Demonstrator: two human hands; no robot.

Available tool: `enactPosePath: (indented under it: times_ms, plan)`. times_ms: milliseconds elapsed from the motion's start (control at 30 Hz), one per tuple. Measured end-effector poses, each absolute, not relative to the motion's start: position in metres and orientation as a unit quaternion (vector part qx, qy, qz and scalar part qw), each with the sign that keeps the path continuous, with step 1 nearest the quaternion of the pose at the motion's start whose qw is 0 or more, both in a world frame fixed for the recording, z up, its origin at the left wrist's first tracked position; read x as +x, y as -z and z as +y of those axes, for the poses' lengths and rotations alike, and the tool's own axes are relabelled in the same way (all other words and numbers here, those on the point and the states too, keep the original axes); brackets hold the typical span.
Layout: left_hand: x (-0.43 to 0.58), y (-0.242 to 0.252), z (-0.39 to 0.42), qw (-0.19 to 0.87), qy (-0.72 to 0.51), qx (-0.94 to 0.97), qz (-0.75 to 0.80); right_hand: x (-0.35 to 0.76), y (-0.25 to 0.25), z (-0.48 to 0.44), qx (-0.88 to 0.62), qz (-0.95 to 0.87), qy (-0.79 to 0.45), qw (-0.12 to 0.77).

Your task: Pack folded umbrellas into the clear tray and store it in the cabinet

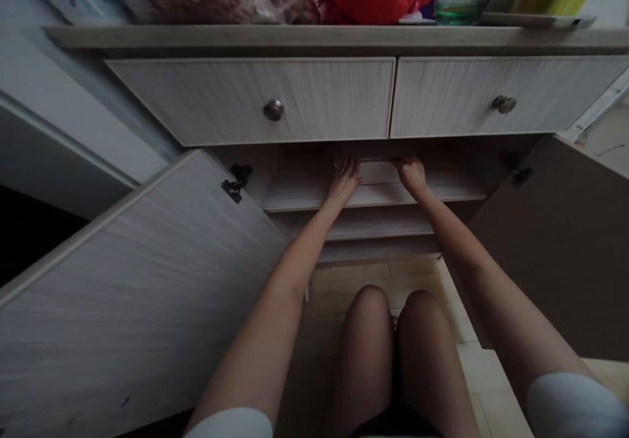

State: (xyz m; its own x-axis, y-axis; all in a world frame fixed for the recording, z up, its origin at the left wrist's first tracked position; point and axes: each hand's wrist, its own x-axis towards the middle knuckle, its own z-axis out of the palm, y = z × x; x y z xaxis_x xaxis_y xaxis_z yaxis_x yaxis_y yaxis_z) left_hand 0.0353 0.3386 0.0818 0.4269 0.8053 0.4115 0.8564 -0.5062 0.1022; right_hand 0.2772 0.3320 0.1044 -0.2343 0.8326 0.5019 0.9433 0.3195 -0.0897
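Observation:
Both my arms reach into an open cabinet below two drawers. My left hand (344,179) rests on the upper shelf (295,196) with its fingers stretched towards the dark back. My right hand (410,173) lies on the same shelf, a hand's width to the right; its fingers point inward and their tips are lost in shadow. A pale flat thing (377,171) lies between the two hands; what it is I cannot make out. Neither hand plainly grips it.
The left cabinet door (137,281) and the right door (565,241) stand wide open. Two drawers with round knobs (273,109) (504,103) are closed above. A lower shelf (378,225) sits beneath. My knees (393,320) are over the tiled floor. Bags and a glass jar crowd the countertop.

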Motion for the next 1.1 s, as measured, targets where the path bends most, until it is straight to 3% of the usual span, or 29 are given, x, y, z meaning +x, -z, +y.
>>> enactPosePath:
  times_ms: [367, 767, 1000, 1100]
  plan:
    - [0.038, -0.084, 0.370, 0.008, 0.240, -0.836, -0.493, 0.274, -0.106, 0.356, -0.578, -0.765, 0.108, 0.262]
    - [0.036, -0.083, 0.381, 0.004, 0.230, -0.839, -0.493, 0.270, -0.109, 0.364, -0.609, -0.753, 0.133, 0.209]
    - [0.045, -0.114, 0.366, -0.026, 0.210, -0.821, -0.531, 0.258, -0.136, 0.340, -0.661, -0.732, 0.079, 0.142]
    - [0.042, -0.128, 0.333, -0.021, 0.259, -0.794, -0.550, 0.268, -0.147, 0.295, -0.641, -0.736, 0.055, 0.212]
